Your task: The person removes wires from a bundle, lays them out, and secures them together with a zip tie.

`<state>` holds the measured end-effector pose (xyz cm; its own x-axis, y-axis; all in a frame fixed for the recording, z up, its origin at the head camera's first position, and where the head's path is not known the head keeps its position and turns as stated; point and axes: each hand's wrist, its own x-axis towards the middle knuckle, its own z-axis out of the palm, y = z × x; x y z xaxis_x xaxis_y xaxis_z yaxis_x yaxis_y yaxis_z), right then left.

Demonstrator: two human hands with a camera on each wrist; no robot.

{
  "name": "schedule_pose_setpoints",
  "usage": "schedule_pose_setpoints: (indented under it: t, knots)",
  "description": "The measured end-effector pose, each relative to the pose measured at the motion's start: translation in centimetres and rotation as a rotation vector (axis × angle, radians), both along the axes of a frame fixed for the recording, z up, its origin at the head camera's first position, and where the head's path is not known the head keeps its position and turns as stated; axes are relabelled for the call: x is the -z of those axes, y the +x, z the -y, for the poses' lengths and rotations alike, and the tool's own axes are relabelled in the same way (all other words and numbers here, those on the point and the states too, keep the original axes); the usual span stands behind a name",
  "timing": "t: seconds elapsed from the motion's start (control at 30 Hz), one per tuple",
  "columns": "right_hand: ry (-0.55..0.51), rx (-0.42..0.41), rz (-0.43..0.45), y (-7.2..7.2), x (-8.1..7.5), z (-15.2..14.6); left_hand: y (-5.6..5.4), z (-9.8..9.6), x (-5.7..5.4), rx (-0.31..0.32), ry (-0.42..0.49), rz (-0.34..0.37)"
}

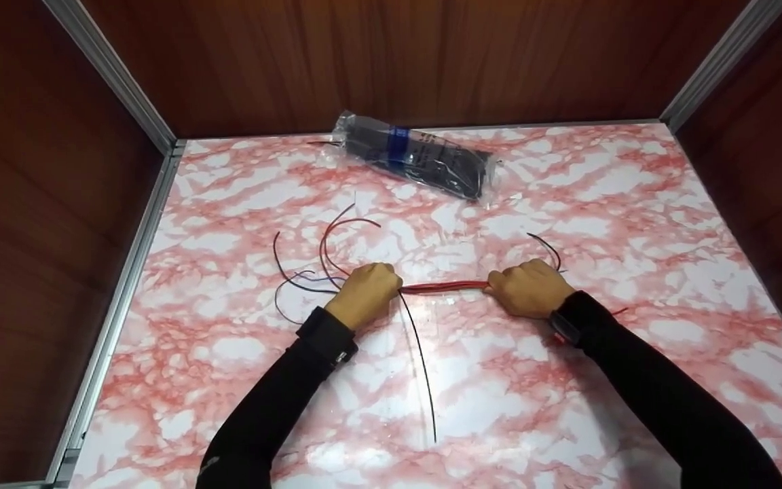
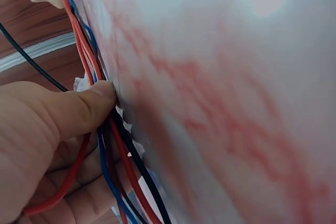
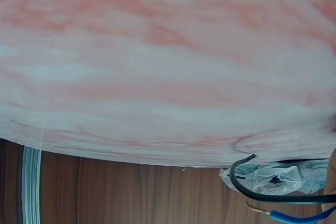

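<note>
A bundle of red, blue and black wires (image 1: 442,288) stretches between the two hands just over the table. My left hand (image 1: 367,292) grips its left part; in the left wrist view the thumb lies across several wires. The right hand (image 1: 527,288) holds the bundle farther right, its fingers curled round it. Loose wire ends (image 1: 326,238) fan out beyond the left hand, and a thin black strand (image 1: 421,360) runs from it towards the front. Past the right hand, a black wire (image 3: 283,199) and a blue wire with a bare tip (image 3: 299,217) stick out.
A clear plastic packet (image 1: 418,156) of dark contents with a blue label lies at the back of the red-and-white marbled table (image 1: 228,407). Brown wood-grain panels (image 1: 398,61) with metal edge strips (image 1: 126,88) enclose the back and both sides.
</note>
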<state>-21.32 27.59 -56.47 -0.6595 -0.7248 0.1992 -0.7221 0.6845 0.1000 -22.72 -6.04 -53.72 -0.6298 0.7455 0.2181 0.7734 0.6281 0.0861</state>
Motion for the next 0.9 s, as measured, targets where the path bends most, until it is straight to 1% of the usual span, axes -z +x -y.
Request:
schedule_pose_setpoints:
  t: [0.07,0.27,0.33,0.43,0.6,0.7,0.77,0.9]
  knots:
    - [0.004,-0.006,0.002,-0.1,0.0,0.1,0.1,0.1,0.0,0.002,0.008,-0.005]
    - [-0.003,0.001,0.013,0.0,-0.4,0.4,0.0,0.4,-0.2,-0.013,-0.001,0.048]
    - [-0.009,0.002,0.005,0.0,-0.5,0.4,-0.1,0.3,-0.2,-0.009,-0.012,0.052]
    - [-0.017,-0.006,-0.030,-0.1,-0.7,0.3,-0.3,0.0,-0.3,-0.002,-0.019,0.040]
    - [-0.023,-0.058,-0.140,-0.6,-0.6,0.2,-0.6,-0.1,-0.4,-0.017,-0.031,-0.013]
    - [-0.029,-0.068,-0.172,-0.9,-0.3,-0.3,-0.7,0.1,-0.4,-0.014,-0.034,0.008]
    - [-0.046,-0.053,-0.161,-0.9,-0.1,-0.9,-0.9,0.4,-0.3,-0.019,-0.033,0.024]
    - [-0.051,-0.035,-0.100,-0.8,-0.2,-2.1,-1.4,1.3,-0.3,-0.030,-0.007,0.072]
